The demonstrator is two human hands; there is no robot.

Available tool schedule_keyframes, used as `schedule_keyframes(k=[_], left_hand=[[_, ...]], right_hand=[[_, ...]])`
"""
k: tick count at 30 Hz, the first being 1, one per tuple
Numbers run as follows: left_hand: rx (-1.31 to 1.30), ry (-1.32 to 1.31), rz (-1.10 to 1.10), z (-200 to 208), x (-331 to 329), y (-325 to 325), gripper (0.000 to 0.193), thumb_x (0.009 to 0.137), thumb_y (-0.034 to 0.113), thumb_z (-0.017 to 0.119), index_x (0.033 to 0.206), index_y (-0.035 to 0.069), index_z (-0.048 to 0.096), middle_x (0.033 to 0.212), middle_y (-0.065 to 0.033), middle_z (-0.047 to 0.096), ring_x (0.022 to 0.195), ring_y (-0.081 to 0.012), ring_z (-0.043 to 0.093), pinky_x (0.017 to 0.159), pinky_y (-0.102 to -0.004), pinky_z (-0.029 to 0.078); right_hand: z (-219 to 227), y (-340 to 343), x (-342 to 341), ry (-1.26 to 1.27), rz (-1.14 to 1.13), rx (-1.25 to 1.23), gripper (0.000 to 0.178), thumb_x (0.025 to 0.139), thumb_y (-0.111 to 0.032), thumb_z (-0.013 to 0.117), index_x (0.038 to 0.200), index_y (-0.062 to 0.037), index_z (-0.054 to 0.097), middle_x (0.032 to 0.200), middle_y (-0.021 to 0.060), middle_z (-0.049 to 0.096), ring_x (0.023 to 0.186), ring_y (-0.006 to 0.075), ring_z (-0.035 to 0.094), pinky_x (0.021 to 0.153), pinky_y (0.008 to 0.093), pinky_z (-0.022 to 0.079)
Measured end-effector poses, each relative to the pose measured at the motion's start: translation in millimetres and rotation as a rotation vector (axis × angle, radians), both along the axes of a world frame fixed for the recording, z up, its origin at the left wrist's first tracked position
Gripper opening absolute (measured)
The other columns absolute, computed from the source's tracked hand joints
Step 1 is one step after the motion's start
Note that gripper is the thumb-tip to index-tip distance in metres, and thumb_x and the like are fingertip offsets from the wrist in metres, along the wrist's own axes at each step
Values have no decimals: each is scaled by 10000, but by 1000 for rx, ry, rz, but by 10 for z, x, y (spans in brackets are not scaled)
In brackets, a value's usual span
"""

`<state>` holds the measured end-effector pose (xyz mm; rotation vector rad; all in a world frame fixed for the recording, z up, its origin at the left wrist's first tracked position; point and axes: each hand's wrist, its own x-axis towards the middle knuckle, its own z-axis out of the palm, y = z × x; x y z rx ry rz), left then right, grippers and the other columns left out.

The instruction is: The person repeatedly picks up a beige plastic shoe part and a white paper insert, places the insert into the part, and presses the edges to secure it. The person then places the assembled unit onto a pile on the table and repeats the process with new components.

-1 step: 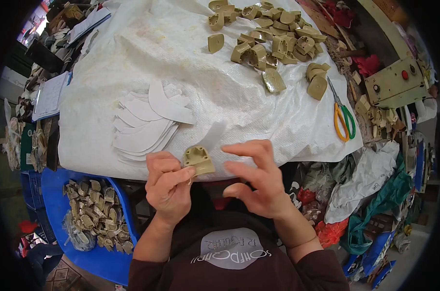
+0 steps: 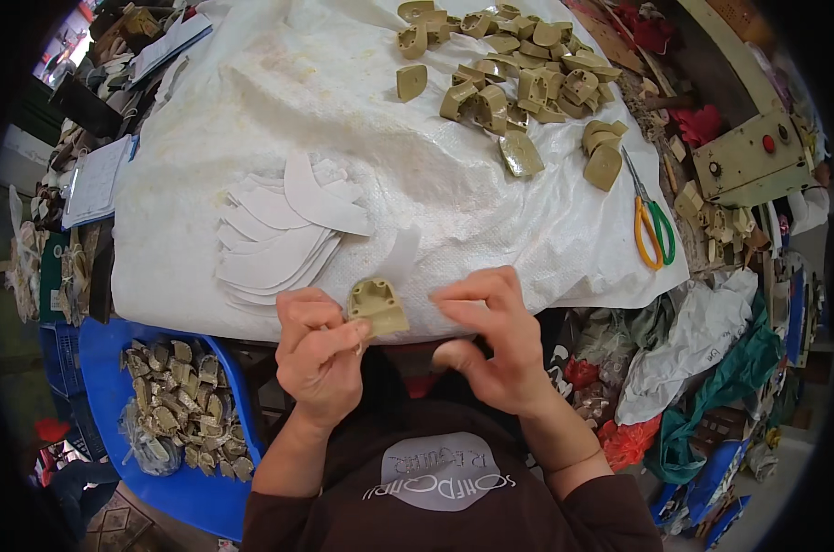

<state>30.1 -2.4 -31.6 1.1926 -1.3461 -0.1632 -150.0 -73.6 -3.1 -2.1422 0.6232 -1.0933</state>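
My left hand (image 2: pixel 321 354) pinches an olive-coloured plastic shoe heel (image 2: pixel 377 306) at its lower left side. The heel's hollow face with small holes points up. To the right of it, my right hand (image 2: pixel 492 339) is held in the air, thumb and fingers apart, with nothing visible between them. Just beyond the heel shows a pale strip (image 2: pixel 400 253); whether it touches the heel I cannot tell. Left of that, curved white pieces (image 2: pixel 274 230) lie overlapped on the white sheet (image 2: pixel 196 129). Several more olive heels (image 2: pixel 532 87) are heaped at the far right of the sheet.
Scissors (image 2: pixel 653 225) with one orange and one green handle lie on the sheet's right side. At lower left stands a blue tub (image 2: pixel 173 501) of heels with a patterned surface. A control box (image 2: pixel 753 161), plastic bags (image 2: pixel 693 345) and clipboards (image 2: pixel 95 189) crowd the sides.
My right hand has shifted slightly right, away from the heel, and its fingers have drawn a little closer together. My left hand keeps its hold, nearly still.
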Motion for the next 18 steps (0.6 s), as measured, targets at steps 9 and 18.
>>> schedule_keyframes(k=[9,18], left_hand=[[-29,99,-341,134,-237,8,305,661,-97,681,879,78,556,960,-132,602,895,-307,612,692,-346,456],[-1,-488,-104,201,-343,-38,207,655,23,651,810,71,523,888,-94,572,754,-245,598,601,-333,372]], right_hand=[[-150,234,-9,-618,47,1113,317,996,-259,413,1111,30,476,1104,237,589,1053,302,599,881,434,509],[-165,330,-61,-551,99,984,260,995,-133,389,1125,46,525,1215,228,576,1014,204,602,869,293,479]])
